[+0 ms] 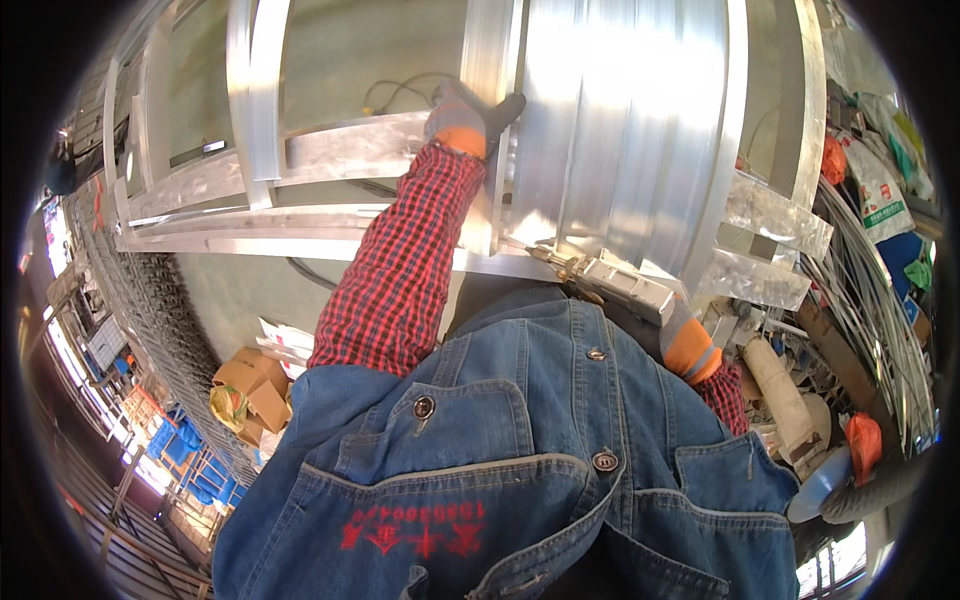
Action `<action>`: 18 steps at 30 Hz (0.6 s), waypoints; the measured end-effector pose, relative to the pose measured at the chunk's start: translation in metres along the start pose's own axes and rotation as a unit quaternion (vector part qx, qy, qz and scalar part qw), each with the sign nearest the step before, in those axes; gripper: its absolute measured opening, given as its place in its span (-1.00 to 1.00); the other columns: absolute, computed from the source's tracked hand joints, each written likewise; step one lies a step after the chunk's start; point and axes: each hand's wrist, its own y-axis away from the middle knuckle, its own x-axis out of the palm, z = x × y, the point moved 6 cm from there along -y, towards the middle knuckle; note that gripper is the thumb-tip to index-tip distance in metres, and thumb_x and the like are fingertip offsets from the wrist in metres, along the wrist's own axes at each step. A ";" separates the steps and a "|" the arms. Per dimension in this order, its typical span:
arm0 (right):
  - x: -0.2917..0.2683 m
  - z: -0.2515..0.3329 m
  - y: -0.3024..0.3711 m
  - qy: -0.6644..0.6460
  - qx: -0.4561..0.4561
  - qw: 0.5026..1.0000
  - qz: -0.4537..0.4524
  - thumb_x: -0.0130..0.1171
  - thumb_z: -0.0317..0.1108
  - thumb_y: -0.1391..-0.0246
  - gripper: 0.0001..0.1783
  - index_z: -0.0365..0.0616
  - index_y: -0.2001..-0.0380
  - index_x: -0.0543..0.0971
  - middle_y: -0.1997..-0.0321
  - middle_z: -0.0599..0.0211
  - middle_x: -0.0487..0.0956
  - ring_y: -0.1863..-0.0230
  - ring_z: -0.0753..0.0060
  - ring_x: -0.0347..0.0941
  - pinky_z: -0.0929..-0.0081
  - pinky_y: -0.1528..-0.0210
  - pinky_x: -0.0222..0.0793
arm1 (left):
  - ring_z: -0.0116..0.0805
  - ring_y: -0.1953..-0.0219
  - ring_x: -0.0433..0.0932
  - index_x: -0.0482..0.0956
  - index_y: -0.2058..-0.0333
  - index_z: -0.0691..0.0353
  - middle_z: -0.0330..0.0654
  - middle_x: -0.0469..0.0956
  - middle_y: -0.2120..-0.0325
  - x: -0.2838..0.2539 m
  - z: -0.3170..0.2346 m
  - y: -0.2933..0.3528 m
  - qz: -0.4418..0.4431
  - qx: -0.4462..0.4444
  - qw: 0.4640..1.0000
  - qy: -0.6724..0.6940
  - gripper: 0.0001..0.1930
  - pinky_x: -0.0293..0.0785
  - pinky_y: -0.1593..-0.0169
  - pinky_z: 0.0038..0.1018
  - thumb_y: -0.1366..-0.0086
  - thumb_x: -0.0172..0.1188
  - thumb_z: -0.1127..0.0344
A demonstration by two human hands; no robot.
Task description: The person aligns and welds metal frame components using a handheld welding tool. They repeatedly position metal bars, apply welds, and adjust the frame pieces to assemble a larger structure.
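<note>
My left hand (472,118), in a grey and black glove with an orange cuff, grips an upright silver metal bar (487,60) of a large frame. Its dark thumb lies along the bar's right side; the other fingers are partly hidden. My right hand (640,326), gloved too, is closed round a silver, boxy welding gun (628,285) held low in front of my jacket. The gun's brass-coloured nozzle (560,262) points left, its tip close to the frame's near rail (515,262). A shiny ribbed metal panel (625,130) fills the frame section right of the bar.
Further frame bars (262,100) stretch left. Metal strips (775,215) jut out on the right, beside a bundle of long thin rods (870,310) and plastic bags (885,205). An open cardboard box (255,388) sits at lower left. A thin cable (395,90) lies beyond the frame.
</note>
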 end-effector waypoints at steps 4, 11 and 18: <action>0.002 -0.006 -0.001 -0.061 0.068 0.995 0.029 0.46 -0.32 -0.44 -0.62 -0.28 -0.21 0.75 -0.10 0.13 0.83 -0.07 0.35 0.76 0.33 -0.09 0.68 | 0.25 -0.38 0.61 0.31 -0.50 0.50 0.32 0.61 -0.33 0.001 -0.004 -0.004 0.046 -0.010 0.999 -0.020 0.33 0.50 -0.47 -0.03 -0.10 0.50 -0.56; 0.006 -0.016 0.001 -0.024 0.043 0.999 0.017 0.43 -0.35 -0.47 -0.63 -0.28 -0.23 0.74 -0.12 0.11 0.83 -0.09 0.33 0.76 0.35 -0.12 0.70 | 0.19 -0.32 0.66 0.38 -0.43 0.50 0.29 0.67 -0.25 0.007 -0.012 -0.002 0.027 -0.020 0.998 -0.053 0.29 0.57 -0.39 -0.04 -0.06 0.50 -0.55; 0.004 -0.015 0.002 -0.004 0.014 1.000 0.011 0.43 -0.38 -0.46 -0.62 -0.29 -0.25 0.73 -0.14 0.10 0.83 -0.13 0.34 0.76 0.34 -0.13 0.70 | 0.21 -0.31 0.67 0.39 -0.42 0.52 0.31 0.65 -0.26 0.016 -0.008 0.000 -0.022 -0.005 0.999 0.024 0.30 0.57 -0.40 -0.04 -0.03 0.51 -0.55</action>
